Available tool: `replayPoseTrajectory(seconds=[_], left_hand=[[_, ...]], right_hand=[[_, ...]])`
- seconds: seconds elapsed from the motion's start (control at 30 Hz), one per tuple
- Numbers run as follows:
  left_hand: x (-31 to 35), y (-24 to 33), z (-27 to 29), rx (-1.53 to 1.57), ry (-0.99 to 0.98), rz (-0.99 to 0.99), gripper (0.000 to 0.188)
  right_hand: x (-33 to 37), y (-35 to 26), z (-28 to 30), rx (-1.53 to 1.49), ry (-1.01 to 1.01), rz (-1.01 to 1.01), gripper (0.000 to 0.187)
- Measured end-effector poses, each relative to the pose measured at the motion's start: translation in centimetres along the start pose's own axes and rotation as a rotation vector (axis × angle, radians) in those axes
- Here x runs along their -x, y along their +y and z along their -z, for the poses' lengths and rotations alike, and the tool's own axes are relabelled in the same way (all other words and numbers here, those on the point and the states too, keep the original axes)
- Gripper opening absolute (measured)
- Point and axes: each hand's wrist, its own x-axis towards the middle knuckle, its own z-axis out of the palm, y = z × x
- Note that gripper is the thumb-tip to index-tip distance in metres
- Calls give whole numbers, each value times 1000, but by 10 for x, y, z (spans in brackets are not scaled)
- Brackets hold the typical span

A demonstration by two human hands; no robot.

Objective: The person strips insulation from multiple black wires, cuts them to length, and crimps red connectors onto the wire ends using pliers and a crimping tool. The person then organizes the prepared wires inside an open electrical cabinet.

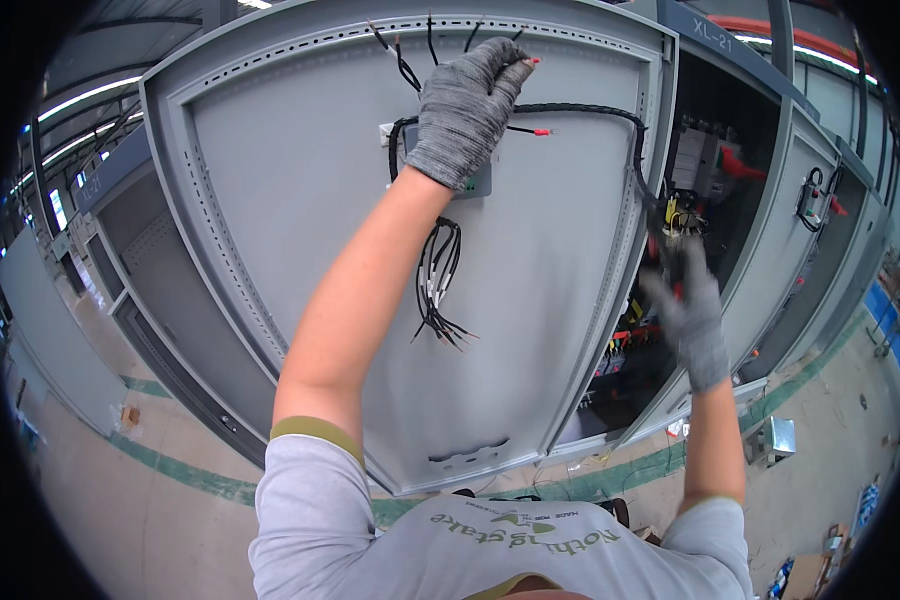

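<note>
My left hand [470, 112], in a grey knit glove, is raised against the grey cabinet door [530, 330]. Its thumb and fingers pinch a thin wire whose red terminal [536, 61] pokes out past the fingertips. Just below, another black wire with a red terminal [543, 132] sticks out loose. A black wrapped cable harness [580, 107] runs right from behind this hand, then bends down into the open cabinet. My right hand [692, 325], also gloved, is beside the lower harness at the cabinet opening. Motion smears its fingers. A small box [478, 182] on the door is partly hidden by my left hand.
Several black wires [435, 290] with bare ends hang below the box, and others [405, 68] stick up near the door's top. Inside the cabinet are switchgear parts with a red handle [738, 165]. Similar cabinets [815, 230] stand on both sides. A metal box [773, 440] sits on the floor.
</note>
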Motion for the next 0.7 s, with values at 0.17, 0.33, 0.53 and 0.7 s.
replayPoseTrajectory(seconds=[0.17, 0.33, 0.53, 0.7], left_hand=[[-5, -1, -2, 110, 5, -5, 21], [-5, 3, 0, 121, 1, 78, 19], [-5, 0, -2, 226, 57, 46, 19], [2, 10, 3, 317, 44, 128, 16]], right_hand=[[149, 53, 8, -238, -862, -457, 47], [249, 87, -11, -866, -1034, -1172, 47], [297, 70, -24, -1283, -921, -1164, 67], [200, 88, -26, -615, -533, -379, 62]])
